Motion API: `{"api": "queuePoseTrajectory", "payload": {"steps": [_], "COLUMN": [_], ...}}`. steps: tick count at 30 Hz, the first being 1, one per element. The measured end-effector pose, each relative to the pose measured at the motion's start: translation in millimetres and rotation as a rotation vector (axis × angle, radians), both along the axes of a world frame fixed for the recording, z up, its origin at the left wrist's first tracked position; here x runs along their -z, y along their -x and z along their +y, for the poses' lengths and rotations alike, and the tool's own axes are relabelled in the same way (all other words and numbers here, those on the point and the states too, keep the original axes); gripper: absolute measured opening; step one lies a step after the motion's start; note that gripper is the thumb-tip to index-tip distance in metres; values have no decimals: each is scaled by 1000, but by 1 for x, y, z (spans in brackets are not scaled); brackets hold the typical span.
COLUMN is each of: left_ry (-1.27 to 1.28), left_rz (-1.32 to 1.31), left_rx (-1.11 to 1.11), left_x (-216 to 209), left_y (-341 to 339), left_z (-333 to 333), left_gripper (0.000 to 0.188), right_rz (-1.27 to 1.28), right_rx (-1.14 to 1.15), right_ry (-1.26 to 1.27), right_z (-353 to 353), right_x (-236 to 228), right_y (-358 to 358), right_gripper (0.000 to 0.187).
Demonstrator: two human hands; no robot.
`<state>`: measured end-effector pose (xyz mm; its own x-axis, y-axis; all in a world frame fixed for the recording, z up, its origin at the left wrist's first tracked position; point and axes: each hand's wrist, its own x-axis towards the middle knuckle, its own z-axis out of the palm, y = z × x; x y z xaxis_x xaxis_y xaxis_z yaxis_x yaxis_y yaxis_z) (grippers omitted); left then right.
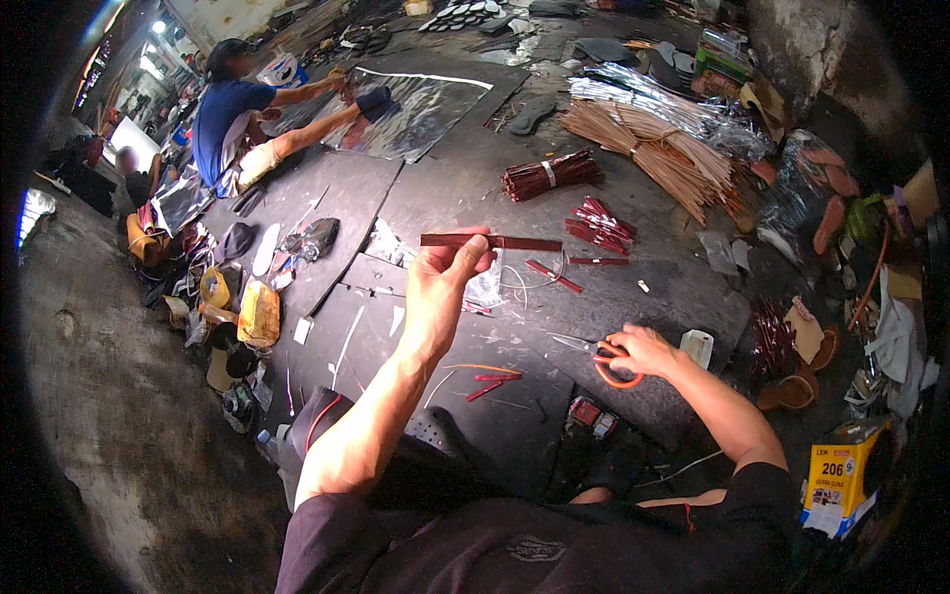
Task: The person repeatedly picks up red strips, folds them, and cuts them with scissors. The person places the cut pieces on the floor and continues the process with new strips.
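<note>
In my left hand a flat dark red strip is pinched between thumb and fingers, held level above the dark work surface. My right hand, lower and to the right, grips orange-handled scissors; their pointed blades face left, away from the strip. Just beyond the held strip lie a loose pile of short red strips and a larger tied bundle of dark red strips. A few single red pieces rest near a thin pale loop of cord.
A co-worker sits far left by a shiny dark sheet. Tan strip bundles lie far right. Nearby stand a white container, a yellow can and a yellow jug. Scraps and sandals crowd the right edge.
</note>
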<state>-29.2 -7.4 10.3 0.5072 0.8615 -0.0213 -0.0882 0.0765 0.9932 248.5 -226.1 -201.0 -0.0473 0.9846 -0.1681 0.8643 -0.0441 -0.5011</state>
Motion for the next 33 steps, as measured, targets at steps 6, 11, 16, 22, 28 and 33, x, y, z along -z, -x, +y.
{"api": "queuePoseTrajectory", "payload": {"steps": [6,11,16,22,28,33], "left_ry": [-204,-328,-363,-361,-385,-300], "left_rz": [191,159,133,31,134,72], "left_rx": [68,140,113,75,120,186], "left_x": [-1,-19,-41,-54,-52,-45], "left_y": [-4,-19,-2,5,6,1], "left_z": [-22,-28,-24,1,16,11], "left_gripper": [16,23,22,23,20,20], "right_rz": [497,547,441,490,436,386], "right_rx": [178,144,77,130,146,172], "right_ry": [-394,-309,-402,-365,-269,-392], "right_z": [91,104,116,144,162,151], "right_x": [-197,-244,-261,-289,-285,-256], "right_y": [62,92,101,114,110,104], "right_gripper": [28,26,15,11,12,11]}}
